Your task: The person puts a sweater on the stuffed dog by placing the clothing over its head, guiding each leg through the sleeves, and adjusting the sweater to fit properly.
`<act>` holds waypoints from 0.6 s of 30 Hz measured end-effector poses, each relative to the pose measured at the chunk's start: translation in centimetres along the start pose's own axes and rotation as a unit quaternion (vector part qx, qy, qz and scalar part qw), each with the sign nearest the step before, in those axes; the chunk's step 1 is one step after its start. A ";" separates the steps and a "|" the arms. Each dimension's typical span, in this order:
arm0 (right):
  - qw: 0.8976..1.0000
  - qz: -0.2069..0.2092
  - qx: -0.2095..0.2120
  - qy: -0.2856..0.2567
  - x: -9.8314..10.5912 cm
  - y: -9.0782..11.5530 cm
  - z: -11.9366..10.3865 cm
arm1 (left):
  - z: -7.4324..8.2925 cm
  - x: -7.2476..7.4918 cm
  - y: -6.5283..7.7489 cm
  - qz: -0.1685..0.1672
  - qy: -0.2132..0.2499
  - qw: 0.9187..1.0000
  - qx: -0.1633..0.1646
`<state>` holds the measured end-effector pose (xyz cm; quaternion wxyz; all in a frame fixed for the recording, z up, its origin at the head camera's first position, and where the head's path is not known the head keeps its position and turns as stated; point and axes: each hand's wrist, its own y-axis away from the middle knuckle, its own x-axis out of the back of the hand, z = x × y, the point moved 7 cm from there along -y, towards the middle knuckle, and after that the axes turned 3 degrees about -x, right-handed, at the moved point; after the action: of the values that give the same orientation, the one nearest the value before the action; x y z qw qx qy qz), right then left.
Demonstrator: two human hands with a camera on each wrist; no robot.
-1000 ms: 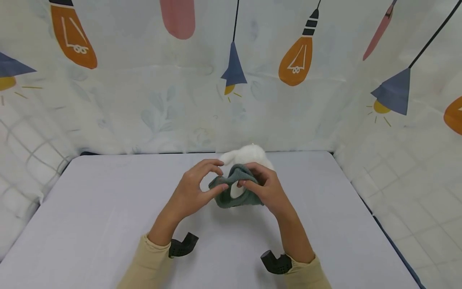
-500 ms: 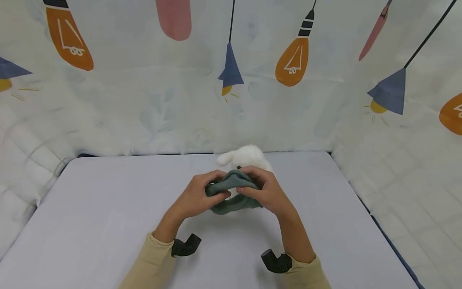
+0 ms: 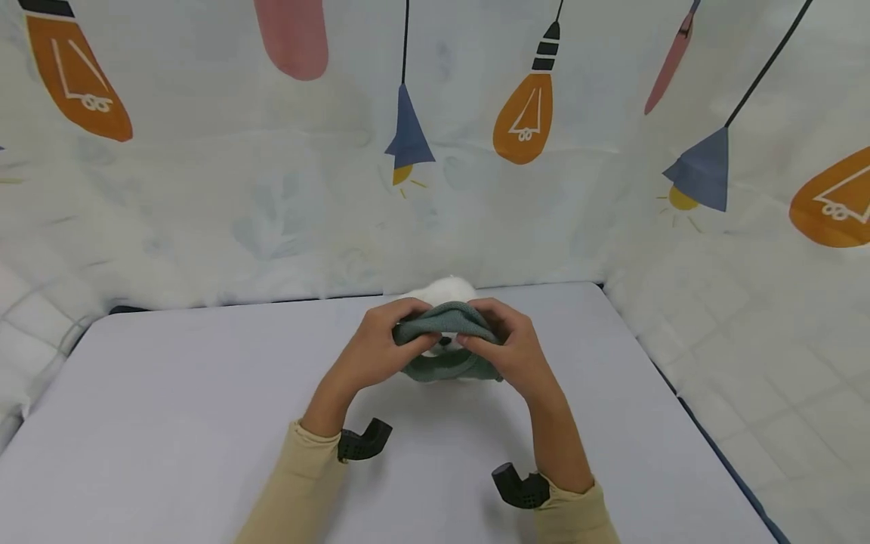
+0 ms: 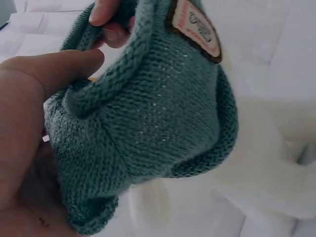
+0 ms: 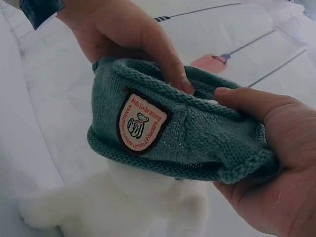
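A small teal knitted doll's vest [image 3: 448, 317] with rolled edges is stretched between both hands in the head view. My left hand [image 3: 381, 344] pinches its left side, thumb at the rolled rim. On the opposite side, my right hand [image 3: 510, 344] grips the rim the same way. A shield-shaped patch [image 5: 143, 123] with red lettering is sewn on the knit. Behind the vest is a white plush toy [image 3: 445, 289], its dark nose showing through the opening. The right wrist view shows the toy's fluffy white body [image 5: 133, 202] below the vest; much of it is hidden in the head view.
A white-covered table [image 3: 204, 393] spreads under the hands. Its back edge meets a fabric curtain [image 3: 306, 211] printed with lamps and bulbs, with further curtain along both sides. A black camera [image 3: 367, 440] sits on the left wrist and another camera [image 3: 519, 486] on the right.
My left hand has closed onto the vest's left rim, having been spread beside it. Both hands now hold the vest wider, and it covers more of the toy's face. The head view has turned right.
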<state>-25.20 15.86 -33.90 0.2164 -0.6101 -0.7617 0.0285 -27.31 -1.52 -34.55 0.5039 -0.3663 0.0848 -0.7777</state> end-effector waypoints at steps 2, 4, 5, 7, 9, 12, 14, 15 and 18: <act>1.000 0.001 -0.005 0.004 0.3 0.0 0.2 | 0.0 -0.3 -0.5 -0.004 -0.002 1.000 0.004; 1.000 0.003 -0.007 0.008 0.4 0.0 0.5 | 0.0 -0.4 -0.6 -0.007 -0.002 1.000 0.008; 1.000 0.007 -0.005 0.011 0.5 0.0 0.6 | 0.0 -0.4 -0.6 -0.008 -0.006 1.000 0.009; 0.999 0.021 0.002 0.026 0.7 0.0 0.7 | 0.1 -0.3 -0.5 -0.008 -0.015 1.000 0.009; 0.998 0.038 0.007 0.052 1.1 -0.1 0.8 | 0.1 0.0 -0.4 -0.005 -0.023 1.000 0.004; 0.994 0.055 0.005 0.095 1.4 -0.2 1.1 | 0.1 0.4 -0.3 -0.002 -0.034 0.999 -0.003; 0.989 0.060 0.002 0.132 1.4 -0.3 1.3 | -0.2 0.5 -0.3 -0.007 -0.037 0.999 -0.003; 0.987 0.060 -0.001 0.149 1.4 -0.3 1.5 | -0.4 0.4 -0.2 -0.011 -0.040 0.999 -0.001; 0.982 0.047 -0.010 0.181 1.2 -0.4 1.9 | -0.9 0.2 -0.2 -0.020 -0.062 0.998 0.004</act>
<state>-26.43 17.28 -35.12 0.3434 -0.6421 -0.6807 -0.0801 -28.12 -1.81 -34.97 0.4945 -0.4131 0.0429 -0.7636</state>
